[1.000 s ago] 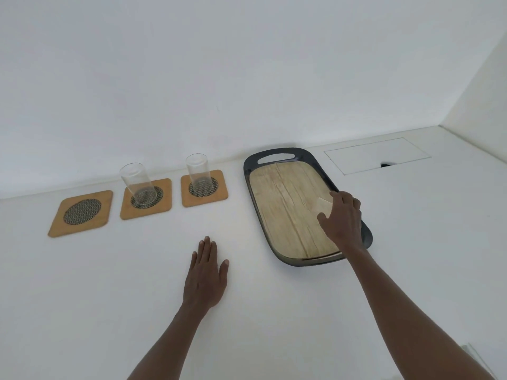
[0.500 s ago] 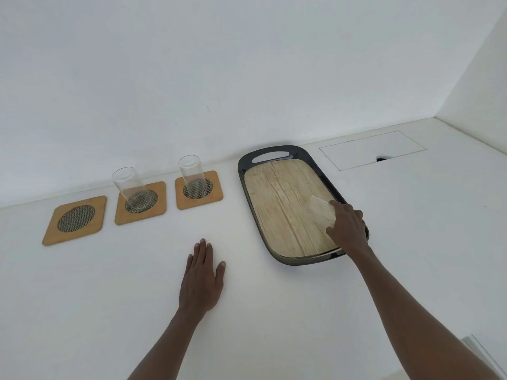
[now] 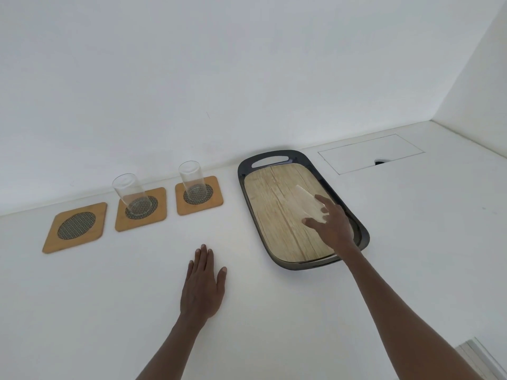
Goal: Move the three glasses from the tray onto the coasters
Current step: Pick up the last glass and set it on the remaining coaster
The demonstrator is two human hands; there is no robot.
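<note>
White bench (image 3: 274, 311), smooth, matte, meets white wall at the back; lots of bare surface in front of the coasters and between the two arms. Dark oval tray (image 3: 363, 234) with wood-grain floor and a cut-out handle at the far end, sits right of the coasters, angled, far end close to the wall. Right hand (image 3: 333, 229) reaches over the tray's near right part, fingers wrapped round the third glass (image 3: 306, 201), clear, straight-sided, leaning toward the upper left; can't tell if its base touches the tray floor. Left hand (image 3: 204, 283) flat on the bench, palm down, fingers together, holding nothing, well apart from tray and coasters. Three square wooden coasters with rounded corners and dark mesh discs in a row near the wall: left coaster (image 3: 75, 227) bare, middle coaster (image 3: 157, 215) carries a glass (image 3: 131, 194), right coaster (image 3: 214, 197) carries another glass (image 3: 192, 178). Small gaps between coasters. Recessed rectangular panel (image 3: 370, 153) in the bench at the far right.
</note>
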